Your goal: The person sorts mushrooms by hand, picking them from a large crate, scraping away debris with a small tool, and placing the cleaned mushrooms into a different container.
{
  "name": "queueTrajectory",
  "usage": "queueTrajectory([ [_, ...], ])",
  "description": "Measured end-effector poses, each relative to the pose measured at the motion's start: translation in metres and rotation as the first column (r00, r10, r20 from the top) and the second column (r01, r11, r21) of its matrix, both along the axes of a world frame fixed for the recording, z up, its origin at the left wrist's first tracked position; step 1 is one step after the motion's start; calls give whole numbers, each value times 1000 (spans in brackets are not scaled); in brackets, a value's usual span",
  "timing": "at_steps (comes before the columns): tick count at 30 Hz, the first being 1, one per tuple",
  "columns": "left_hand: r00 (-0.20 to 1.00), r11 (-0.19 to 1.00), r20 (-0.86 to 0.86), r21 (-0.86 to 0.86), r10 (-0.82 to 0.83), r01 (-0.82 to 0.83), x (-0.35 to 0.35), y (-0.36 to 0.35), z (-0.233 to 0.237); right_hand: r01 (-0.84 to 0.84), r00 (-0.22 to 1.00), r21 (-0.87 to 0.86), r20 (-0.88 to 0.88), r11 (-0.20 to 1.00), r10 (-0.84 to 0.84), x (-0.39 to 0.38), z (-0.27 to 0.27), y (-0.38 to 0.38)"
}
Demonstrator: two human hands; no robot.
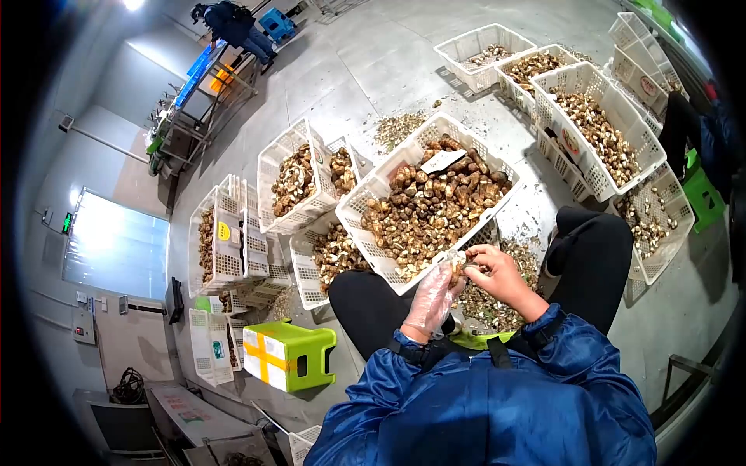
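Note:
In front of my lap, my left hand [432,303], in a clear plastic glove, is closed around a small brown and white mushroom [457,261]. My right hand [501,276], bare, meets it from the right with bent fingers pressed together. Whatever is between those fingers is too small to make out. Just beyond both hands stands a white perforated crate [503,203], heaped with brown mushrooms [423,213]. A white card [443,161] lies on the heap. Below my hands, between my legs, trimmings [497,307] are piled on the floor.
More mushroom crates stand to the left [284,221] and right [629,186]. Green stools [315,357] sit on both sides, the left one bearing a taped white box [264,359]. Scraps [398,128] litter the floor. Another person [233,27] stands by a far table; someone sits at right.

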State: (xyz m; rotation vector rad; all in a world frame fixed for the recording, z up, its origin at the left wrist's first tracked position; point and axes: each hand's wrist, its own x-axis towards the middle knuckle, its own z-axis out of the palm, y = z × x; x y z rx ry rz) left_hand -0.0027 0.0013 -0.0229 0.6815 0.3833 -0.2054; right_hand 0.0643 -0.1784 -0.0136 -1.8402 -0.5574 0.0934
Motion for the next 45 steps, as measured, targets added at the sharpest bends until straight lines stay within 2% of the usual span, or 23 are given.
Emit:
queueTrajectory([
  [1,1000,999,-13,43,1,0,-1,-2,6,-24,998,-18,-59,1000,23,0,0,-1],
  [3,1000,995,-19,94,-14,16,-1,-4,13,-22,999,-29,-45,999,20,0,2,0],
  [7,984,982,102,137,-145,130,2,6,-10,-33,999,-52,-20,998,32,0,0,0],
  [8,988,974,72,195,-135,119,0,6,-17,-31,999,-46,-29,998,29,0,0,-1],
  [10,994,945,13,311,-111,101,0,-1,-1,-24,999,-33,-46,999,23,1,2,-1],
  [16,989,956,44,267,-140,123,-3,0,0,9,993,13,-115,1000,-7,2,-4,-3],
  [19,992,957,31,270,-122,109,-2,-1,7,-29,999,-8,-22,1000,29,3,-2,-5],
  [22,994,927,-18,361,-104,103,-2,-3,11,-32,989,19,143,999,29,1,1,-1],
  [26,991,936,5,328,-136,127,-3,0,-3,-37,999,-43,-12,998,37,3,-2,-5],
  [30,995,957,-1,273,-99,95,-3,0,3,92,995,84,-53,992,-88,2,-3,1],
  [35,997,993,-62,117,42,-34,2,-8,22,160,987,68,-11,985,-159,4,3,-1],
  [38,999,1000,-44,9,17,-17,4,0,11,139,986,7,-91,990,-137,2,13,-2],
  [39,999,1000,-35,0,12,-12,4,0,11,126,991,109,-62,986,-120,1,10,2],
  [42,1000,1000,-23,-19,8,-9,3,2,5,-10,985,33,-173,999,15,-2,7,0],
  [45,999,999,-37,17,36,-36,2,1,2,-32,993,51,-115,998,38,-3,1,2],
])
